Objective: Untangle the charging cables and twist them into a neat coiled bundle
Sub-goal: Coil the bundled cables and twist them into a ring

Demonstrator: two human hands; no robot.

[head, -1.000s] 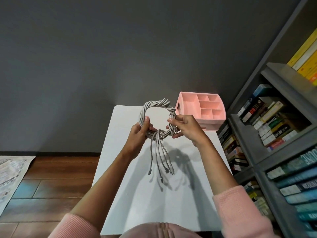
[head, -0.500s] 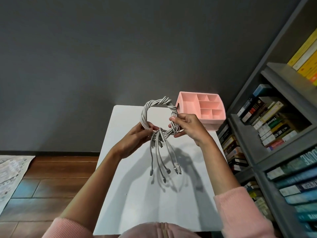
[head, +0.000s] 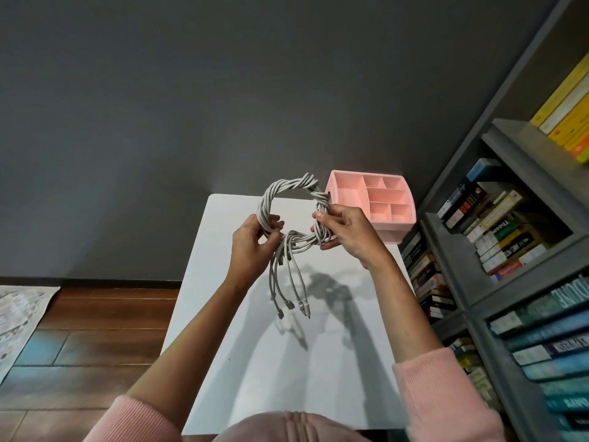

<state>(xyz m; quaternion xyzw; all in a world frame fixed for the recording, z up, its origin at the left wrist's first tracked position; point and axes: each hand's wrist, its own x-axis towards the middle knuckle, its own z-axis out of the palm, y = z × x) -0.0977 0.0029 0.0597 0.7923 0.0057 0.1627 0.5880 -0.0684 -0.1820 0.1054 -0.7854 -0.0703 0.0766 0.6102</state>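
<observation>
Now the left hand (head: 251, 242) is re-gripping the cable coil (head: 287, 189), fingers curling round its left side; the right hand (head: 347, 232) is still pinching the opposite side. The plug ends (head: 288, 282) are dangling below both grips, over the table (head: 223, 314), probably needing tucking.

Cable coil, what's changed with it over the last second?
The cable coil has risen slightly, and its loose ends hang a bit closer together. The left hand shifted its grip along the coil's left side; the right hand kept hold of the right side. The pink organizer and white table stayed put.
</observation>
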